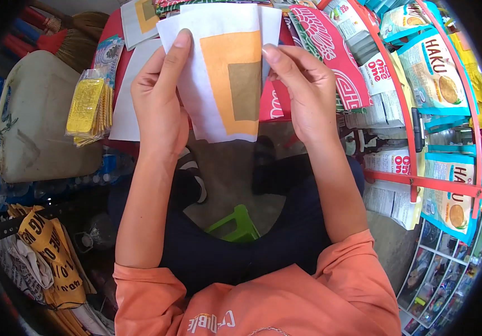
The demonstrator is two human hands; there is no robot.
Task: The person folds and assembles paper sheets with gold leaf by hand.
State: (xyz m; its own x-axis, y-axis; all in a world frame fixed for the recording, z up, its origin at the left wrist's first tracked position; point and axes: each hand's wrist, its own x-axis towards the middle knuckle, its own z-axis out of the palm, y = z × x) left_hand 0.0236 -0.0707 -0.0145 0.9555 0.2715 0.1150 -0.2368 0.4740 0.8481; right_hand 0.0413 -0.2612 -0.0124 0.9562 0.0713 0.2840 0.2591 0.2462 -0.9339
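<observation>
White paper sheets (210,84), the front one bearing an orange panel and a brown square, are held up in front of me. My left hand (162,92) pinches their left side, thumb flat on the front and fingers behind. At the right edge, my right hand (308,84) has its thumb against the paper and its fingers curled. A second layer of white paper (271,25) sticks out behind at the upper right. Below my left hand lies a plain white sheet (129,109), and a similar orange-panelled sheet (139,23) is farther back on the red surface (119,28).
Red patterned packs (330,50) lie behind my right hand. HAKU snack bags (437,73) fill a red rack (406,95) at right. Yellow bundles (88,106) in plastic and a beige jerrycan (45,117) stand left. A green stool (238,224) shows between my legs.
</observation>
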